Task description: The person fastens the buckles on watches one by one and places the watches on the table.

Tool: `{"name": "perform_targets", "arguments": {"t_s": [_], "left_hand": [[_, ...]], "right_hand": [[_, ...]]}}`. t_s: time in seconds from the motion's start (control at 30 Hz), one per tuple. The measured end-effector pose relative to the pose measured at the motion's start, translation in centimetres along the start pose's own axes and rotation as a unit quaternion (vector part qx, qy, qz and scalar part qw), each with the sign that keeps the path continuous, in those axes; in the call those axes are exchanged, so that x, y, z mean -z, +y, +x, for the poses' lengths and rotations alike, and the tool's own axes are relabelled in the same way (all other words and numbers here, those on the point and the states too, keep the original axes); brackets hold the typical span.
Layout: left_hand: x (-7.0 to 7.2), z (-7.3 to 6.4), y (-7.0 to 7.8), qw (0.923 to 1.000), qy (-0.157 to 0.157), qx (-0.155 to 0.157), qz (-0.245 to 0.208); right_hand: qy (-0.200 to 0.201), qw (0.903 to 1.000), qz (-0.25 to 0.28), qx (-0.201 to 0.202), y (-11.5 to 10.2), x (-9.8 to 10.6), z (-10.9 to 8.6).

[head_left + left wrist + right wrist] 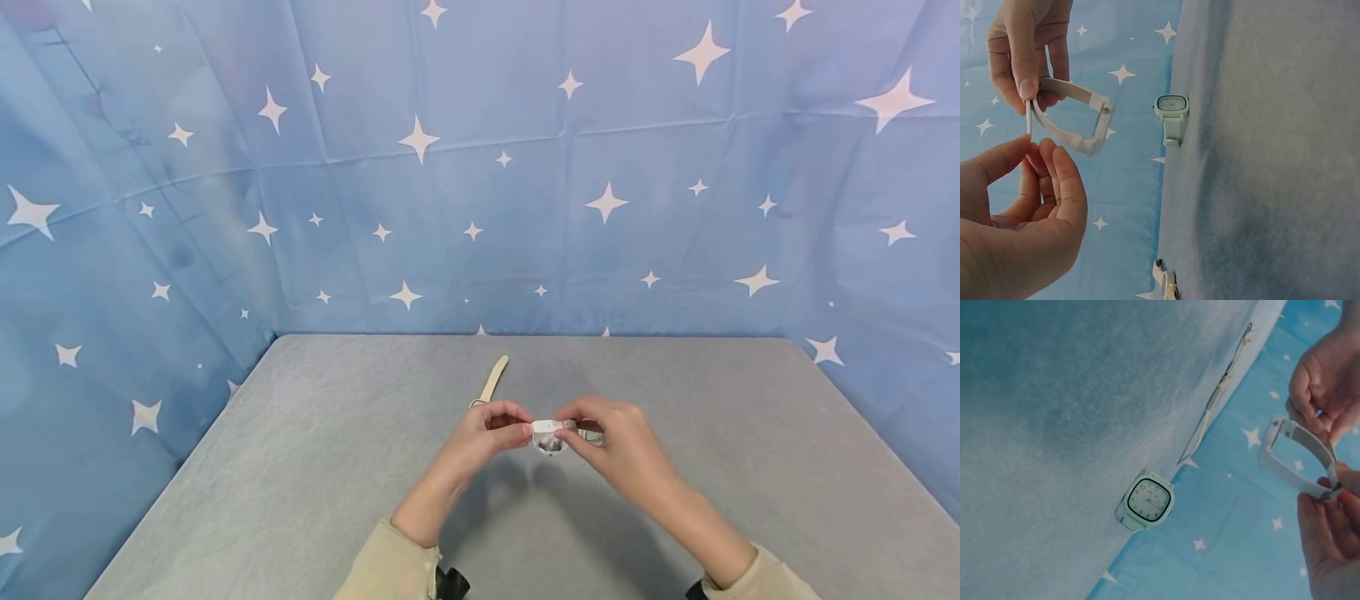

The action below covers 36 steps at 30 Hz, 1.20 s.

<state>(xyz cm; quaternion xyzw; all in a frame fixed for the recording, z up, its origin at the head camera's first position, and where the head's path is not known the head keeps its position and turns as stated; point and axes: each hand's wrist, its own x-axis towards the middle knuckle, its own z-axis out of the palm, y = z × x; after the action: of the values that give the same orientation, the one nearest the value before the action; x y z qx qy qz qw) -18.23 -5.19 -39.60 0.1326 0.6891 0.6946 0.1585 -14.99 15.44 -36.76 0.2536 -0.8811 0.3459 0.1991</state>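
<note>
A white wristwatch (546, 426) hangs between both hands above the table, its strap bent into a loop. My left hand (486, 435) pinches the strap's end between thumb and fingers. From the other side my right hand (613, 435) pinches the strap where its two ends meet. The left wrist view shows the looped white watch (1065, 133) from the side, its case away from the fingers. Fingertips partly cover the strap ends, so whether they are fastened cannot be told.
Behind the hands, a mint-green watch (1149, 499) lies on the grey table (300, 467), mostly hidden in the head view by the right hand. Left of it lies a cream-strapped watch (492, 379). A blue curtain with white stars (525, 208) surrounds the table's back and sides.
</note>
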Motion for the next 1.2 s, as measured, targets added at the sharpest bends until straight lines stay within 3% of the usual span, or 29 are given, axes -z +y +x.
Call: {"name": "perform_targets", "arguments": {"t_s": [0.2, 0.37, 0.67, 0.97, 1.2], "left_hand": [[-0.06, -0.12, 0.04, 0.9999, 0.002, -0.012, 0.01], [-0.16, -0.16, -0.08, 0.9981, 0.016, -0.035, 0.048], [-0.36, -0.35, -0.56, 0.9855, 0.018, -0.095, 0.139], [-0.65, -0.52, -0.6, 0.9732, 0.02, -0.095, 0.209], [-0.81, -0.45, -0.44, 0.9746, 0.026, -0.094, 0.201]], "right_hand": [[0.0, 0.9998, 0.008, -0.019, 0.08, 0.18, -0.01], [0.006, 0.9996, 0.016, -0.022, 0.1, 0.12, -0.02], [0.021, 0.9992, 0.029, -0.018, 0.17, 0.12, -0.08], [0.029, 0.999, 0.031, -0.014, 0.25, 0.02, -0.11], [0.03, 0.9993, 0.02, -0.004, 0.34, 0.05, -0.12]]}}
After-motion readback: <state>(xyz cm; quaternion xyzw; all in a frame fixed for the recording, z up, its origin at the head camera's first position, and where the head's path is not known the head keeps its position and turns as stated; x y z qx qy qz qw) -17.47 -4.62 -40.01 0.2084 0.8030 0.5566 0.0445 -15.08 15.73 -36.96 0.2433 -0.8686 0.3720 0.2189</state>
